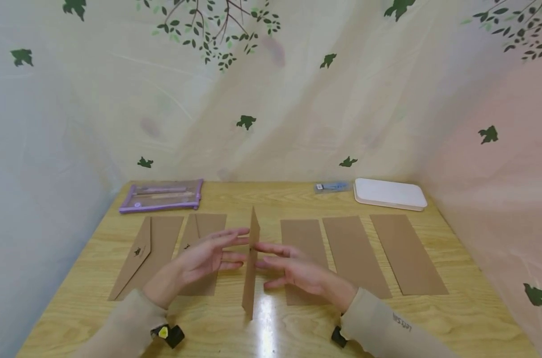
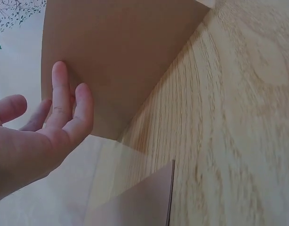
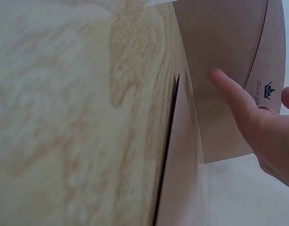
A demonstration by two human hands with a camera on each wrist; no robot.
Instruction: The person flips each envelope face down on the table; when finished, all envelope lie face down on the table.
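Note:
A brown kraft paper envelope (image 1: 250, 288) stands on edge at the middle of the table, between my two hands. My left hand (image 1: 204, 254) touches its plain side (image 2: 116, 52) with extended, spread fingers. From the other side, the fingers of my right hand (image 1: 304, 271) lie against the envelope. That side carries the flap, with a small crown print and the words "Thank you" (image 3: 267, 92), seen in the right wrist view. In the left wrist view the envelope's lower edge meets the wooden surface.
Left of my hands lie two envelopes, flap up: one outermost (image 1: 163, 248), one partly under my left hand (image 1: 208, 283). Three plain-side-up envelopes (image 1: 304, 233), (image 1: 355, 253), (image 1: 409, 253) lie on the right. Behind are a purple-edged pouch (image 1: 161, 196), a blue packet (image 1: 333, 187) and a white case (image 1: 389, 193).

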